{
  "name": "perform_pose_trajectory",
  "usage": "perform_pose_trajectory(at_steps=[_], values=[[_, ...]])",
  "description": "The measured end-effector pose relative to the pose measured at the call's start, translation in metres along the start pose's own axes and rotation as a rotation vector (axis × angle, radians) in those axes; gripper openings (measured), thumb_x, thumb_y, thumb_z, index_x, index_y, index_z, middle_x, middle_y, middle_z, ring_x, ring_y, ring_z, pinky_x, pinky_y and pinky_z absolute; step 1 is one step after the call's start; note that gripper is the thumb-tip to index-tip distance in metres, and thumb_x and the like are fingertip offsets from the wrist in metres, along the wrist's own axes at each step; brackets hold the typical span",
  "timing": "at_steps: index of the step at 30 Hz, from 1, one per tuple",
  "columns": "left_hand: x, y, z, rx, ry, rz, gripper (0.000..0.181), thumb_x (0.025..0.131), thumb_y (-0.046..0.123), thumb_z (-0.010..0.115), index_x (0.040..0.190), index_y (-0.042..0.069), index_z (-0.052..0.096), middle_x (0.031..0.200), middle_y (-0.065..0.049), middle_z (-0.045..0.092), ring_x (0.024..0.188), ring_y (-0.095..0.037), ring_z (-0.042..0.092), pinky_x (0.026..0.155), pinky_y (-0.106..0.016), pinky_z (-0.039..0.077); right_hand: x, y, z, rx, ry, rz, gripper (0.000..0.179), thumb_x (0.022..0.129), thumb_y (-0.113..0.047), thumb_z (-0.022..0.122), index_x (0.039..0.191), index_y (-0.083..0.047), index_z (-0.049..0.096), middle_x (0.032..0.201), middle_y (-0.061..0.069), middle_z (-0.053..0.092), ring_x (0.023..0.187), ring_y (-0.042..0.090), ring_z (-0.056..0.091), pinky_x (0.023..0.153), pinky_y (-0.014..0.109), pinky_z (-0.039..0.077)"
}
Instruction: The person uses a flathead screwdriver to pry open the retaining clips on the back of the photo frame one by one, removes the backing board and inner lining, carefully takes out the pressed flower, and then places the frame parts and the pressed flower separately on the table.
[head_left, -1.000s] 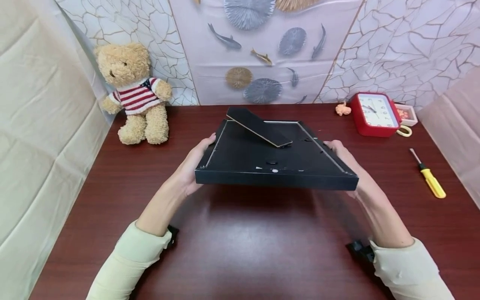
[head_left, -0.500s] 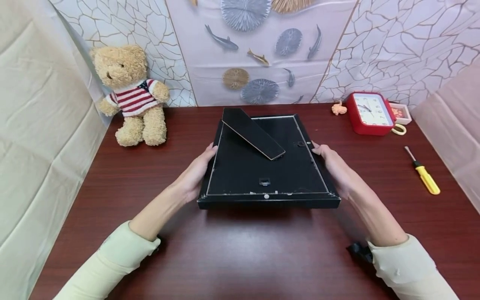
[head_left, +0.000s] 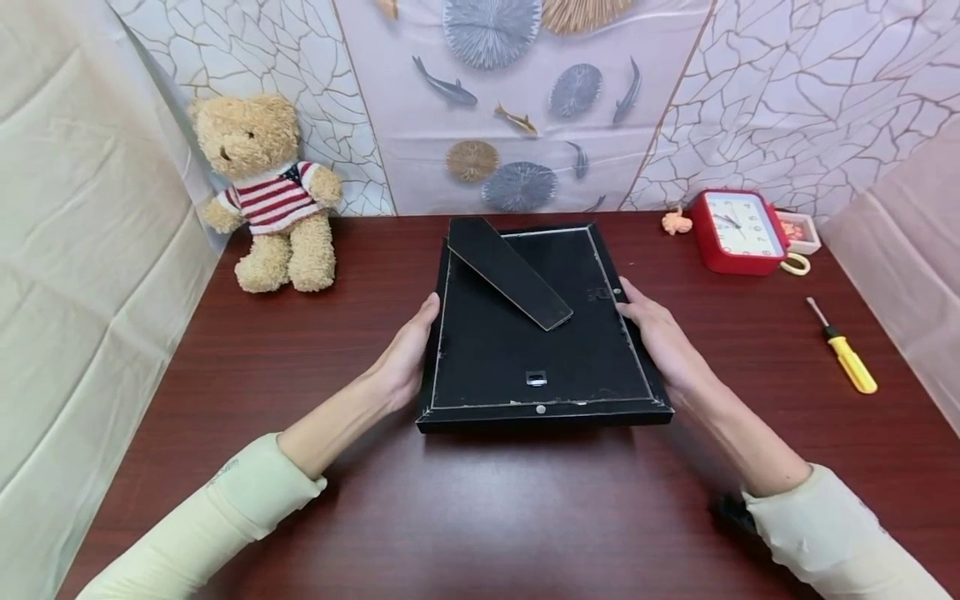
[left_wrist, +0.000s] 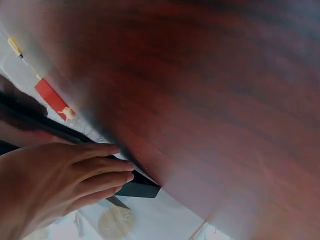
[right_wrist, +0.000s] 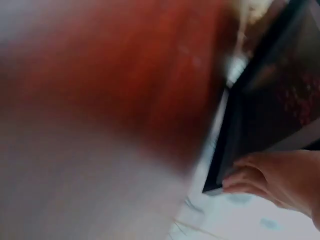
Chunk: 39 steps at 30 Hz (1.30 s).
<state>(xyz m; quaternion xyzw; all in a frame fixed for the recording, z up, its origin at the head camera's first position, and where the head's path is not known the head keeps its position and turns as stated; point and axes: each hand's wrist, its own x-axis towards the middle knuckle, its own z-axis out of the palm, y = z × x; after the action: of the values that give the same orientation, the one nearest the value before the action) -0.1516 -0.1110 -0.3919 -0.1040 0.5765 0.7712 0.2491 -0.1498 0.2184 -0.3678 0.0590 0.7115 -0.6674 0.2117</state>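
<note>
Back side up, a black picture frame (head_left: 540,358) is held level with the table's middle, its near edge toward me. A tapered easel leg (head_left: 510,275) stands angled out from its backing, and a small metal hanger sits near the close edge. My left hand (head_left: 405,354) grips the frame's left side; the left wrist view shows its fingers (left_wrist: 105,177) lying along the outer side. On the opposite side my right hand (head_left: 663,342) holds the frame, thumb over the rim. In the right wrist view, fingers (right_wrist: 245,180) reach under it, where the darker front with reddish marks shows.
At the back left a teddy bear (head_left: 270,196) in a striped sweater leans on the wall. A red alarm clock (head_left: 738,232), a small pinkish figure (head_left: 677,222) and a small box (head_left: 798,232) stand at the back right. A yellow-handled screwdriver (head_left: 847,354) lies on the right.
The frame has tipped and come down, so its back now faces up toward me and its near edge sits lower in view. Both hands keep hold of its sides.
</note>
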Motion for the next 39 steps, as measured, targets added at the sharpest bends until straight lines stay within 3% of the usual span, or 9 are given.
perform_pose_trajectory(at_steps=[4, 6, 7, 15, 23, 28, 31, 35, 39], values=[[0.001, 0.0, -0.001, 0.025, -0.002, 0.017, 0.063, 0.121, 0.043, 0.026, 0.179, 0.032, 0.003, 0.184, 0.002, 0.016, 0.161, -0.018, 0.026, 0.134, -0.041, 0.02, 0.003, 0.014, 0.006, 0.08, 0.011, 0.016, 0.068, 0.118, -0.026, 0.034, 0.178, -0.032, 0.004, 0.156, -0.005, 0.059, 0.102, -0.003, 0.072, 0.089, 0.021, 0.061], [0.002, -0.001, -0.001, 0.045, 0.007, 0.031, 0.064, 0.121, 0.043, 0.027, 0.179, 0.029, 0.004, 0.186, 0.006, 0.008, 0.165, -0.015, 0.016, 0.137, -0.04, 0.013, 0.003, 0.021, 0.008, 0.087, 0.025, 0.01, 0.067, 0.118, -0.026, 0.034, 0.178, -0.032, 0.005, 0.139, -0.009, 0.066, 0.101, -0.001, 0.074, 0.089, 0.023, 0.062], [0.003, -0.001, -0.001, 0.06, 0.013, 0.045, 0.065, 0.121, 0.041, 0.028, 0.179, 0.027, 0.002, 0.186, 0.009, 0.0, 0.168, -0.012, 0.006, 0.138, -0.039, 0.006, 0.004, 0.023, 0.009, 0.074, 0.032, 0.004, 0.067, 0.118, -0.027, 0.033, 0.178, -0.032, 0.005, 0.142, -0.006, 0.066, 0.101, -0.001, 0.074, 0.09, 0.023, 0.062], [0.009, -0.007, -0.004, 0.283, 0.061, 0.122, 0.069, 0.12, 0.045, 0.027, 0.179, 0.019, 0.0, 0.186, 0.005, -0.005, 0.171, -0.013, -0.007, 0.138, -0.042, -0.003, 0.013, 0.031, 0.013, -0.03, 0.078, -0.023, 0.065, 0.119, -0.029, 0.031, 0.178, -0.031, 0.004, 0.171, 0.015, 0.044, 0.106, -0.006, 0.067, 0.092, 0.018, 0.056], [0.017, -0.013, -0.004, 0.399, 0.094, 0.122, 0.074, 0.119, 0.053, 0.027, 0.178, 0.024, -0.007, 0.185, 0.008, -0.011, 0.171, -0.017, -0.014, 0.138, -0.049, -0.007, 0.024, 0.036, 0.017, -0.083, 0.083, -0.051, 0.064, 0.12, -0.027, 0.029, 0.178, -0.032, 0.001, 0.183, 0.002, 0.022, 0.148, 0.015, 0.044, 0.1, 0.014, 0.043], [0.02, -0.018, 0.0, 0.451, 0.136, 0.127, 0.073, 0.118, 0.056, 0.029, 0.178, 0.029, -0.004, 0.186, 0.007, -0.008, 0.171, -0.021, -0.017, 0.137, -0.052, -0.008, 0.026, 0.042, 0.017, -0.093, 0.09, -0.088, 0.067, 0.119, -0.025, 0.03, 0.178, -0.029, -0.001, 0.185, 0.003, 0.015, 0.155, 0.023, 0.034, 0.114, 0.027, 0.039], [0.022, -0.021, 0.002, 0.487, 0.154, 0.14, 0.072, 0.119, 0.054, 0.028, 0.179, 0.029, -0.003, 0.186, 0.005, -0.007, 0.171, -0.022, -0.017, 0.137, -0.054, -0.007, 0.027, 0.045, 0.017, -0.159, 0.139, -0.148, 0.068, 0.118, -0.024, 0.036, 0.179, -0.02, 0.005, 0.185, 0.007, 0.012, 0.167, 0.027, 0.014, 0.133, 0.039, 0.018], [0.023, -0.024, 0.006, 0.568, 0.157, 0.161, 0.072, 0.12, 0.051, 0.025, 0.178, 0.023, -0.007, 0.186, 0.001, -0.012, 0.17, -0.027, -0.021, 0.137, -0.054, -0.008, 0.029, 0.048, 0.017, -0.275, 0.19, -0.179, 0.068, 0.117, -0.022, 0.037, 0.178, -0.013, 0.008, 0.186, 0.01, 0.005, 0.17, 0.034, -0.016, 0.137, 0.05, -0.011], [0.023, -0.024, 0.01, 0.627, 0.152, 0.169, 0.074, 0.12, 0.05, 0.023, 0.177, 0.017, -0.011, 0.185, -0.004, -0.018, 0.169, -0.031, -0.024, 0.137, -0.053, -0.009, 0.03, 0.048, 0.018, -0.317, 0.19, -0.162, 0.069, 0.116, -0.02, 0.036, 0.178, -0.014, 0.006, 0.186, 0.009, -0.003, 0.169, 0.035, -0.02, 0.136, 0.054, -0.011]])
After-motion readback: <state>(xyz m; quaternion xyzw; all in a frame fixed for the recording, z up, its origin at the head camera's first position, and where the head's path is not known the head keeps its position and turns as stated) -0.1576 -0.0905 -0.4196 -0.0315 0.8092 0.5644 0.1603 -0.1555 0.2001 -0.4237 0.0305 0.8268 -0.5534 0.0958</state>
